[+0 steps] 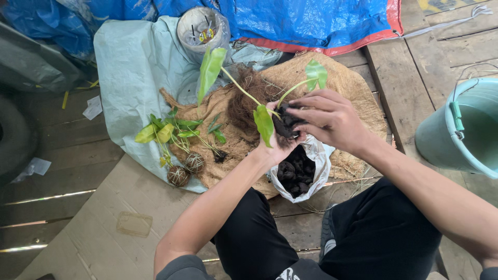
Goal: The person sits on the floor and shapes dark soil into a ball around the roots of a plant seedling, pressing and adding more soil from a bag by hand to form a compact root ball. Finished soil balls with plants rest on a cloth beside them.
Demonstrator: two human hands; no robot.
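We have the left hand [276, 148] cupped under a plant [264, 122] and right hand [327, 120] fingers pressing its dark soil ball, directly above an open bag [319, 155] holding dark clumps [294, 173].

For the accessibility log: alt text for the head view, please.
Both hands, left hand and right hand, cup dark soil around a small leafy plant above an open white bag of soil. Two wrapped root balls lie on brown fibre matting.

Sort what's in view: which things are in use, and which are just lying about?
In use: left hand, right hand, leafy plant, dark soil clump, white bag of soil.
Lying about: teal bucket, two wrapped plant balls, blue tarp.
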